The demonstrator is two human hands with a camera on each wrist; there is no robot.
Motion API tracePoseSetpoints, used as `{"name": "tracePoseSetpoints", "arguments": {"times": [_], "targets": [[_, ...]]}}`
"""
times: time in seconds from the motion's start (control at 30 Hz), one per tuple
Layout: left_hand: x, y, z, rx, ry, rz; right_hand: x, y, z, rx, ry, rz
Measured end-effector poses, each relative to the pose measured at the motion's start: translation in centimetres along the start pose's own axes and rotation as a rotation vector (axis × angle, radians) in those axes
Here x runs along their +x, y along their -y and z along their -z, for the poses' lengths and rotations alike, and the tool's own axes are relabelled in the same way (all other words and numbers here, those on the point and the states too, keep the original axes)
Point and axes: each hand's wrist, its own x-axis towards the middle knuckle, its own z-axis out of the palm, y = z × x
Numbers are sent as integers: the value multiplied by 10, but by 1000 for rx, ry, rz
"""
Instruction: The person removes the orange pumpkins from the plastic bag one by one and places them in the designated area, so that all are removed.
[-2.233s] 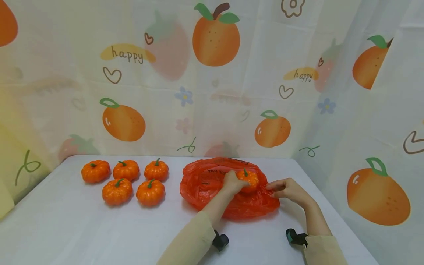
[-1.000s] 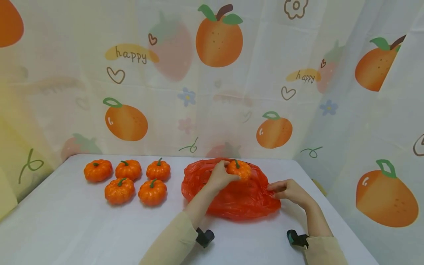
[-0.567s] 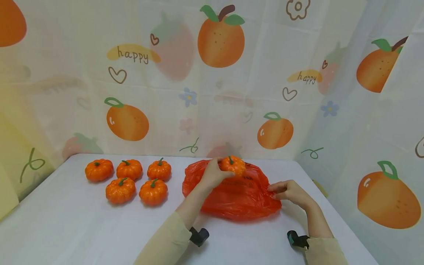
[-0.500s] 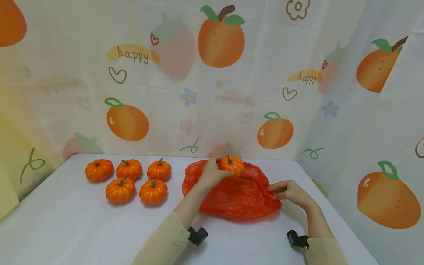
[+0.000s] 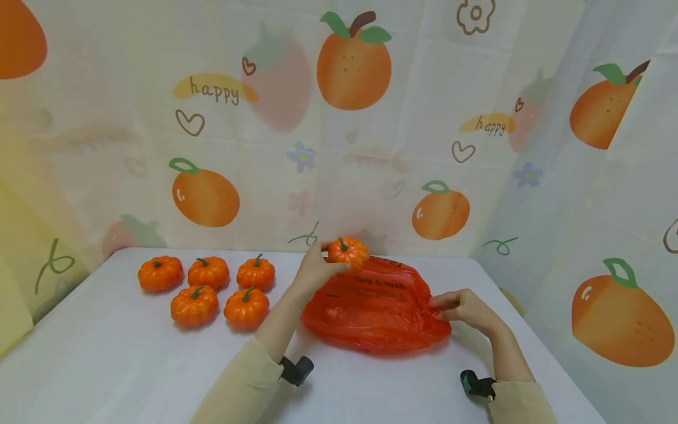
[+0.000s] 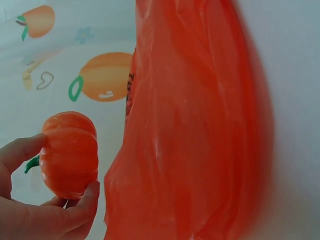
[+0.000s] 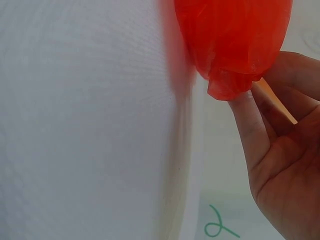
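Note:
My left hand [image 5: 312, 272] grips a small orange pumpkin [image 5: 348, 252] with a green stem, held up at the left end of a red plastic bag [image 5: 371, 312]. In the left wrist view the thumb and fingers close round the pumpkin [image 6: 70, 155], which is outside the bag [image 6: 185, 130]. The bag lies on the table with dark print on its upper face. At its right end, my right hand [image 5: 468, 312] pinches the gathered plastic; the right wrist view shows thumb and fingers on the bunched bag end [image 7: 230, 82].
Several more small pumpkins [image 5: 194, 306] stand in two rows on the left of the white table [image 5: 122, 371]. A curtain [image 5: 339, 147] printed with oranges hangs behind and to the right. Black wrist cameras [image 5: 296, 371] sit below both hands.
My left hand has drawn the pumpkin from over the bag's right part leftward and up to its left end. The bag's upper side now lies flatter. My right hand keeps its hold.

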Motion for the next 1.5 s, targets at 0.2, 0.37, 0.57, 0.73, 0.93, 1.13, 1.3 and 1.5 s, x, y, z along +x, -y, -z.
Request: {"name": "tracePoseSetpoints", "arguments": {"times": [0.2,0.37,0.57,0.73,0.93,1.13,1.3,1.5], "targets": [[-1,-2,23,4,4,11,0,0,-2,16,5,0],[-2,-3,46,11,-12,5,1,-1,-1,5,2,2],[-4,-2,71,-3,-44,6,1,-3,-1,-22,11,17],[-9,-4,88,16,-56,24,0,-3,-1,-35,12,25],[-13,-1,109,77,-65,46,-2,-2,-1,-31,16,29],[-15,5,130,121,-91,45,-1,1,0,-26,16,28],[-21,8,142,145,-97,53,1,0,0,-36,14,30],[-28,11,152,137,-84,86,0,0,1,-29,11,18]]}}
